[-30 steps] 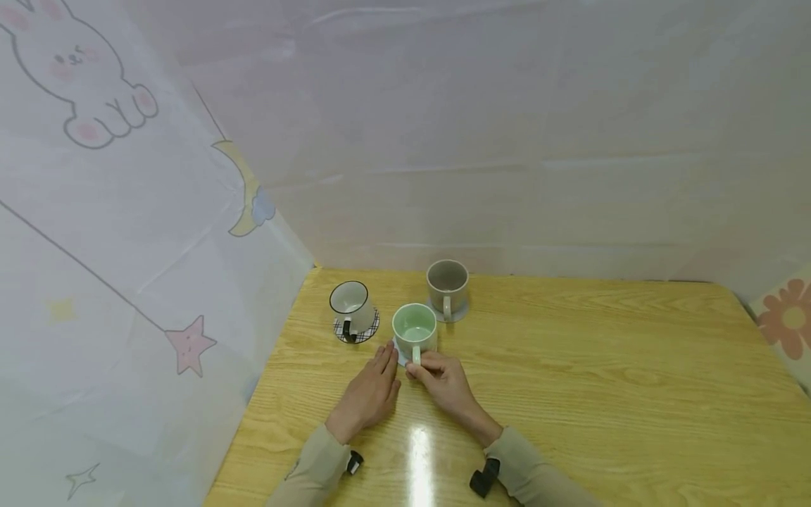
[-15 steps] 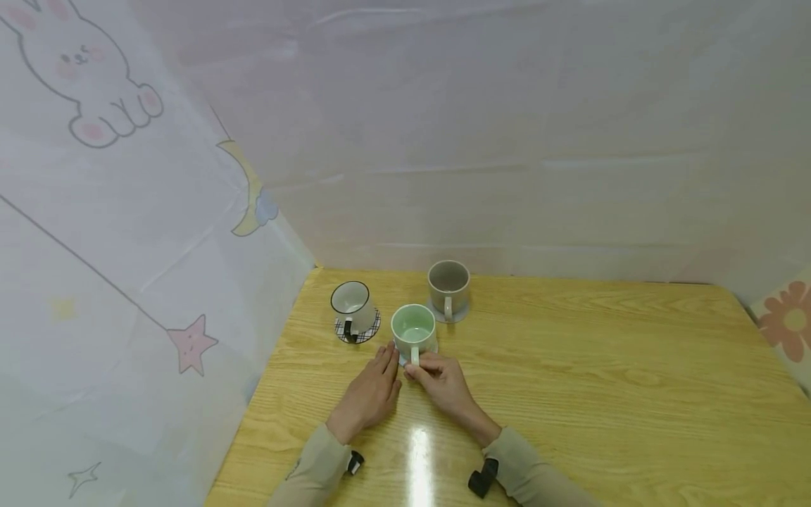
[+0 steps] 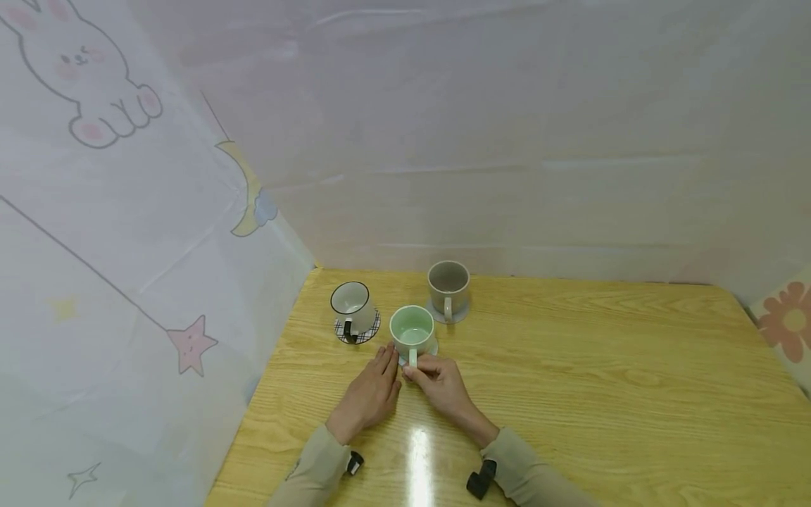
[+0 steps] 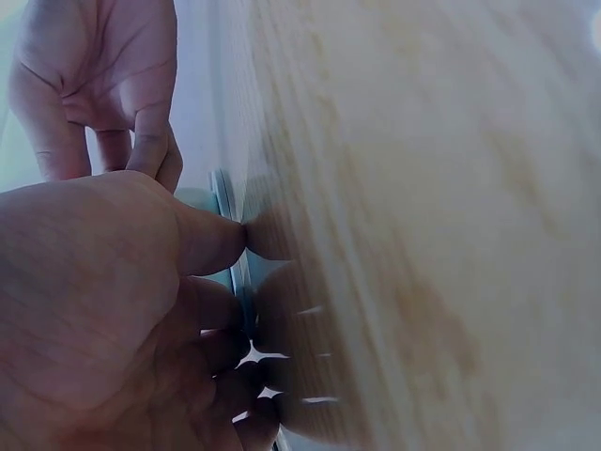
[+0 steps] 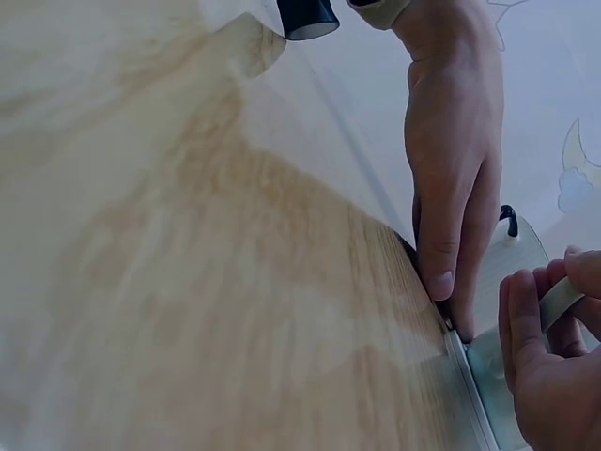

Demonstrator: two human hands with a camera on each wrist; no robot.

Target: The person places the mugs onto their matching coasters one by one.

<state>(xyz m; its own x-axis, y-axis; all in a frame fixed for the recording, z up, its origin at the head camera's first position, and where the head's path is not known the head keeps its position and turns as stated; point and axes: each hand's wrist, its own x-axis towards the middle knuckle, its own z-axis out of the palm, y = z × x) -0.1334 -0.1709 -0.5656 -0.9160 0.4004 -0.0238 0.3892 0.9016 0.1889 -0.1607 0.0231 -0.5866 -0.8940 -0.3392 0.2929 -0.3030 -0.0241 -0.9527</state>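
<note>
My right hand pinches the handle of a light green mug in the head view. Under that mug lies a pale grey-blue coaster, mostly covered. Flat on the table, my left hand has straight fingers whose tips touch the coaster's left edge. In the right wrist view the mug handle sits between thumb and fingers, and the left hand reaches down beside the coaster. The left wrist view shows the left fingers against the table, with the right hand behind them.
A white mug with a black rim and handle stands on a checked coaster at left. Behind the green mug, a taupe mug stands on a grey coaster. The wooden table meets a printed sheet at the back and left.
The green mug has shifted slightly left and toward me, with my right hand on its handle. More coaster shows at its right. My left hand stays in place.
</note>
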